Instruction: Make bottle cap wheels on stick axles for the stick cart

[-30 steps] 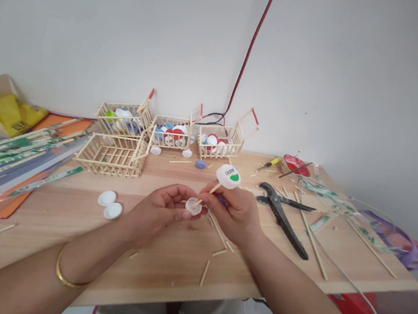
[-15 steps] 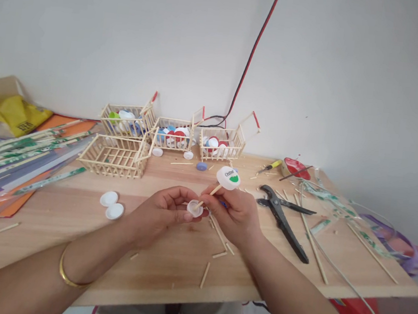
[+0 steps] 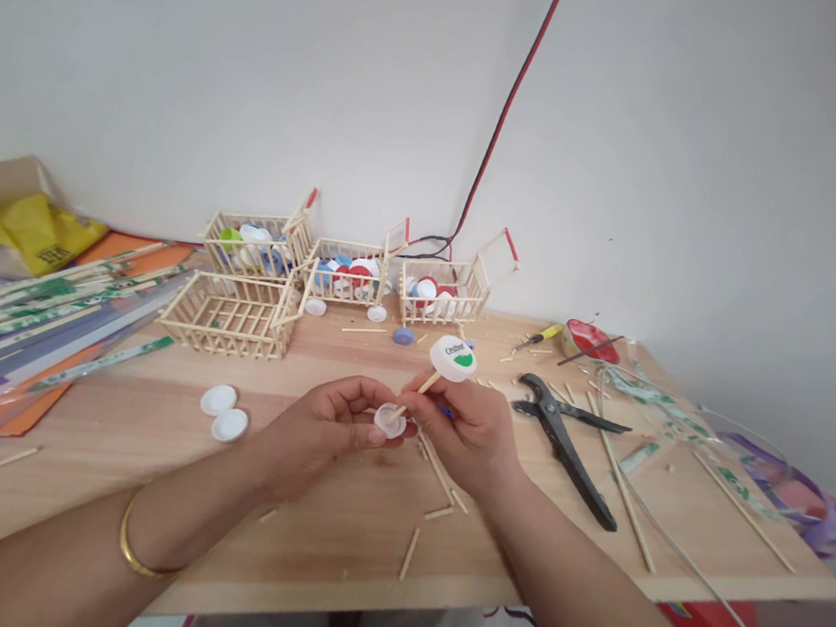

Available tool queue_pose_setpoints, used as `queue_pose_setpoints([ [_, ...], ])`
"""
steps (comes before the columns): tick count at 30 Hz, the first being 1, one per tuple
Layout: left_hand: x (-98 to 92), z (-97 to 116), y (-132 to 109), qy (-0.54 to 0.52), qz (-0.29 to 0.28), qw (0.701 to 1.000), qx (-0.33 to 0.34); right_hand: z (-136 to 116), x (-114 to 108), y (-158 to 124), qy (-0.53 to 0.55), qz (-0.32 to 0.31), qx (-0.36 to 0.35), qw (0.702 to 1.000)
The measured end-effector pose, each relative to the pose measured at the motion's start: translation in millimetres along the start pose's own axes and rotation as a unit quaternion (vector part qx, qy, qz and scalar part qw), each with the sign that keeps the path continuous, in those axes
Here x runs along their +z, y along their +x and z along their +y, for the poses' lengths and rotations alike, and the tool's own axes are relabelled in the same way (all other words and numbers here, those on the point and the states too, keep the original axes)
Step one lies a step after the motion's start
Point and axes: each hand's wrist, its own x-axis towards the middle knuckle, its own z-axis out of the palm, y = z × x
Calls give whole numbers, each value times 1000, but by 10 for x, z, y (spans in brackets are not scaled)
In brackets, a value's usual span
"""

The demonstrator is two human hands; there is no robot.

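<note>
My left hand (image 3: pixel 345 421) pinches a small white bottle cap (image 3: pixel 392 421), its hollow side facing up. Between the fingers of my right hand (image 3: pixel 469 430) is a thin wooden stick (image 3: pixel 420 391). The stick's lower end rests inside the cap in my left hand; whether it is fixed there I cannot tell. On its upper end sits another white cap (image 3: pixel 453 358) with dark lettering and a green mark. Two white caps (image 3: pixel 228 424) lie on the table left of my left hand. A blue item is partly hidden behind my right fingers.
Several small stick-built carts (image 3: pixel 351 271) stand along the wall, most holding coloured caps. Black pliers (image 3: pixel 568 451), a yellow-handled cutter (image 3: pixel 538 336) and a red-lined bowl (image 3: pixel 592 341) lie right. Wrapped sticks (image 3: pixel 64 303) pile up left. Cut stick pieces (image 3: pixel 410 554) dot the wooden table (image 3: pixel 299 567).
Almost nothing differs. The upper cap and stick have shifted very slightly left, and the view has tilted a touch. Both hands keep their hold.
</note>
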Motion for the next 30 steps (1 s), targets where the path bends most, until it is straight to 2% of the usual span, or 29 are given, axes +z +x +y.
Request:
queue_pose_setpoints([
  [30, -19, -21, -11, 6, 17, 1000, -18, 0, 29, 10, -4, -1, 2, 1000],
])
